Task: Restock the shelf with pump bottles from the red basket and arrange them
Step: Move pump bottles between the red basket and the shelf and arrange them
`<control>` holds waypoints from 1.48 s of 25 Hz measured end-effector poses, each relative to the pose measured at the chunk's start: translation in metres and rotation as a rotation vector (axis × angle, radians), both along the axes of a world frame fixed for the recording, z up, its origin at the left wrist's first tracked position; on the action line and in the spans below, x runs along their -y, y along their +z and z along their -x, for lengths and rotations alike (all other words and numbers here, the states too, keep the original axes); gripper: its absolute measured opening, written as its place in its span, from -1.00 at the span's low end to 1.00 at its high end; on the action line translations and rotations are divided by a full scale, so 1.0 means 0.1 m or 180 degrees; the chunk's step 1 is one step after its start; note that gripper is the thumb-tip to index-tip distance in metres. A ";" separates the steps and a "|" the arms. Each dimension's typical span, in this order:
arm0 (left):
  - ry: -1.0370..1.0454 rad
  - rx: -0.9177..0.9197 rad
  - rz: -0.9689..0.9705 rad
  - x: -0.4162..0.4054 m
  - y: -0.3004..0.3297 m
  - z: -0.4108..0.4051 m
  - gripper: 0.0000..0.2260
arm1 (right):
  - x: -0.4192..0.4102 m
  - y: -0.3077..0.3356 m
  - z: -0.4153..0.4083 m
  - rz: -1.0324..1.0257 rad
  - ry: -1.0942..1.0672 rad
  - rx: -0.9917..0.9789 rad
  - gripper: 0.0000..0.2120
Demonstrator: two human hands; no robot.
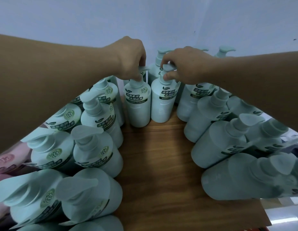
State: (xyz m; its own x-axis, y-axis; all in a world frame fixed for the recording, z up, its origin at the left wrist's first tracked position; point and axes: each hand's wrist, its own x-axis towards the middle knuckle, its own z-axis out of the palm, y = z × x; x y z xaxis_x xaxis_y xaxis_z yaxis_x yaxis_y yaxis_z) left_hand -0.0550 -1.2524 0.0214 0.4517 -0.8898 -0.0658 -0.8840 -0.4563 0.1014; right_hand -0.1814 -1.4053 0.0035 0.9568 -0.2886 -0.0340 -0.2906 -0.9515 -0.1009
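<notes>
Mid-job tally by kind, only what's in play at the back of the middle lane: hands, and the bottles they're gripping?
Gripped pump bottles: 2, left bottle and right bottle
Hands: 2, left hand and right hand
Total: 4

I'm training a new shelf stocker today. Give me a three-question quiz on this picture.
1. True or false: each hand grips a pump bottle by its pump head.
2. The bare strip of wooden shelf runs: A) between two groups of bottles, B) behind all bottles, C) nowhere.
3. Fill in: the two held bottles stand ____, side by side.

Key:
1. True: left hand on the left bottle, right hand on the right bottle.
2. A
3. upright
</notes>
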 end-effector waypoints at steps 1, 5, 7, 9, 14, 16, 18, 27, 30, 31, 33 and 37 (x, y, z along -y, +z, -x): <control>0.0006 0.0015 0.0021 0.00 0.00 -0.01 -0.64 | 0.00 -0.01 0.00 0.0000 -0.0009 0.0000 -0.62; -0.0004 0.0064 0.0078 -0.01 0.01 -0.05 -0.67 | -0.01 -0.03 -0.02 -0.0024 -0.0048 0.0055 -0.64; -0.0028 0.0108 0.0077 0.01 0.02 -0.04 -0.67 | -0.01 -0.05 -0.02 -0.0030 -0.0057 0.0085 -0.65; -0.0079 0.0144 0.0055 0.03 0.01 -0.03 -0.66 | -0.01 -0.05 -0.02 -0.0017 -0.0073 0.0082 -0.65; -0.0072 0.0175 0.0045 -0.03 0.01 -0.07 -0.66 | -0.03 -0.06 -0.01 -0.0095 -0.0138 0.0114 -0.65; -0.0025 0.0149 0.0048 -0.03 0.01 -0.08 -0.66 | -0.03 -0.07 -0.02 -0.0117 -0.0126 0.0114 -0.65; -0.0008 0.0126 0.0010 -0.01 0.01 -0.08 -0.66 | -0.04 -0.07 -0.02 -0.0132 -0.0145 0.0129 -0.65; 0.0203 -0.0187 -0.0323 -0.04 -0.11 -0.08 -0.55 | -0.09 -0.08 0.04 -0.0141 -0.0200 0.0149 -0.52; 0.0200 -0.0139 -0.0225 -0.01 -0.18 -0.08 -0.65 | -0.08 -0.08 -0.02 -0.0200 -0.0240 0.0138 -0.55; 0.0207 -0.0128 -0.0200 0.00 -0.19 -0.08 -0.68 | -0.07 -0.07 -0.04 -0.0209 -0.0215 0.0112 -0.57; 0.0232 -0.0147 -0.0237 0.01 -0.16 -0.08 -0.72 | -0.06 -0.05 -0.06 -0.0230 -0.0164 0.0055 -0.58; 0.0249 -0.0188 -0.0297 0.02 -0.13 -0.08 -0.80 | -0.04 -0.05 -0.07 -0.0163 -0.0050 -0.0006 -0.59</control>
State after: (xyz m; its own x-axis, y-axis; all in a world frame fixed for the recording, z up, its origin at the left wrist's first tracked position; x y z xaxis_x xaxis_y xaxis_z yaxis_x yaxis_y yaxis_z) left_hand -0.0472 -1.2546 0.0086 0.5122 -0.8408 -0.1753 -0.8392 -0.5334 0.1061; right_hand -0.1746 -1.4009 -0.0015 0.9522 -0.3014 -0.0509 -0.3056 -0.9405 -0.1486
